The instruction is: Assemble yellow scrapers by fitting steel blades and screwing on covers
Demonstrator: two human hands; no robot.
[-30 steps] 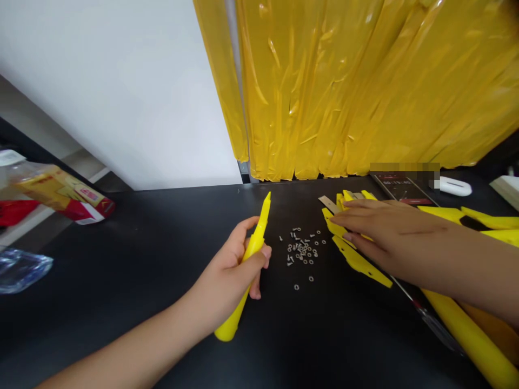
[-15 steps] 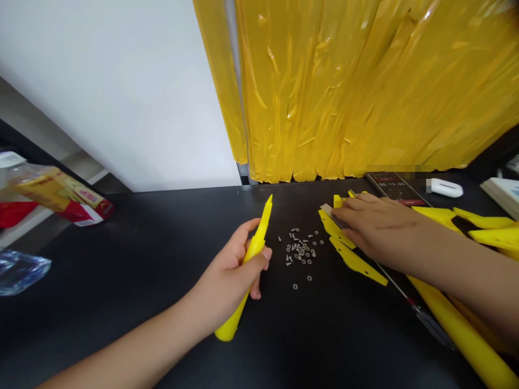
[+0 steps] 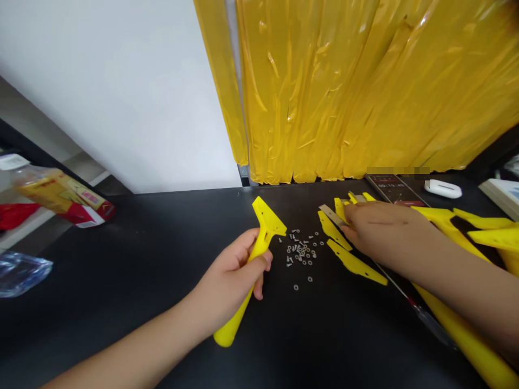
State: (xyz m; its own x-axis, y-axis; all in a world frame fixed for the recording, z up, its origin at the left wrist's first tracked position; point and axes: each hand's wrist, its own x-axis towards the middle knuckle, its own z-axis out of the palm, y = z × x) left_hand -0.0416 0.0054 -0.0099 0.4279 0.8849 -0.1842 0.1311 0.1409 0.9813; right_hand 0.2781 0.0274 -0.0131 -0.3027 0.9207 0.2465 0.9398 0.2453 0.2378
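Note:
My left hand (image 3: 239, 270) is wrapped around the grip of a yellow plastic scraper handle (image 3: 263, 227). Its flared flat head, with small holes, points up and away from me. At the right, my right hand (image 3: 371, 219) reaches down among flat yellow plates (image 3: 357, 263) with holes and a thin metal blade (image 3: 331, 214). Its fingertips are mostly hidden, so I cannot see what they grip, if anything. Between the hands, a loose pile of small screws and nuts (image 3: 302, 251) lies on the black table (image 3: 162, 270).
A screwdriver (image 3: 430, 324) lies under my right forearm, with more yellow handles (image 3: 458, 319) beyond. A phone (image 3: 395, 190) and a white case (image 3: 443, 188) sit at the back. On the left are a bottle (image 3: 60, 192) and clear plastic wrap (image 3: 24, 273). Yellow sheeting (image 3: 344, 92) hangs behind.
My left hand has turned the scraper handle so that its wide head now faces me instead of its edge. My right hand has shifted slightly, its fingers bending down among the plates.

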